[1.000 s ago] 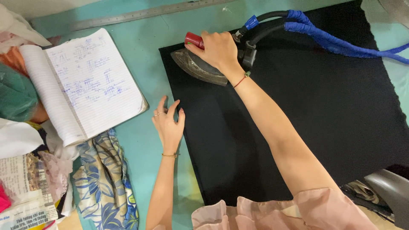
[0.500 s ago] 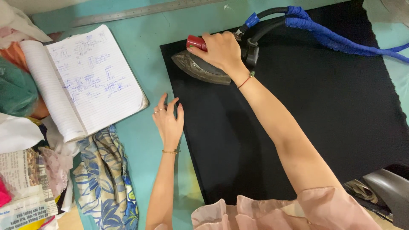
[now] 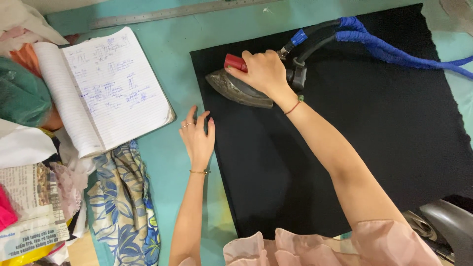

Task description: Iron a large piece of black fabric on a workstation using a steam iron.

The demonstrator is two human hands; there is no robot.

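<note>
While gripped: iron [image 3: 239, 88] under fingers [image 3: 256, 66].

Over the last second the right hand [image 3: 265, 73] has slid the iron [image 3: 241, 87] a little toward the near side of the black cloth [image 3: 374, 143], its tip still pointing left. The left hand [image 3: 197, 137] has edged slightly right along the cloth's left border.

A teal-covered worktable [image 3: 177, 44] fills the view under even light, its surface cluttered at the left
</note>
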